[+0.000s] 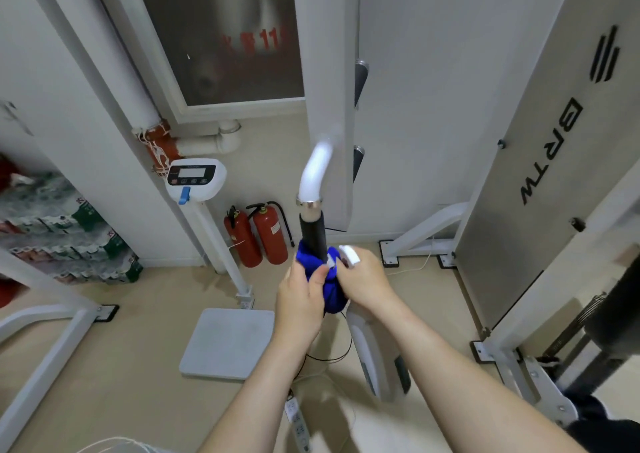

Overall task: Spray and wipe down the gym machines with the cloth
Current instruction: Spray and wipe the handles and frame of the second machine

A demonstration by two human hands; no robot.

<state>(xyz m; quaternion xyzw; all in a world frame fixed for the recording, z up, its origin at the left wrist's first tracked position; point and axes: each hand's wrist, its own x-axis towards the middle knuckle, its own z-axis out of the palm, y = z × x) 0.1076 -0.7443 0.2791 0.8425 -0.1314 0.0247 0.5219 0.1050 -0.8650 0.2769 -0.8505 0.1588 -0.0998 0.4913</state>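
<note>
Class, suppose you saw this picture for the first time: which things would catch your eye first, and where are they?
Dead centre, a bright blue cloth is bunched round the machine's black handle grip, held by the left hand and right hand. Two red fire extinguishers stand on the floor by the wall, left of it.

This is a small gym: at 3 o'clock a grey machine panel (540, 161) lettered BRTW stands in a white steel frame (426, 225), and at 12 o'clock a white column (329, 71) carries a curved handle (313, 210) with a black grip. A standing weighing scale (227, 341) sits at 10 o'clock. Two red fire extinguishers (256, 234) stand at 11, and stacked packs of bottles (62, 230) at 9.
</note>
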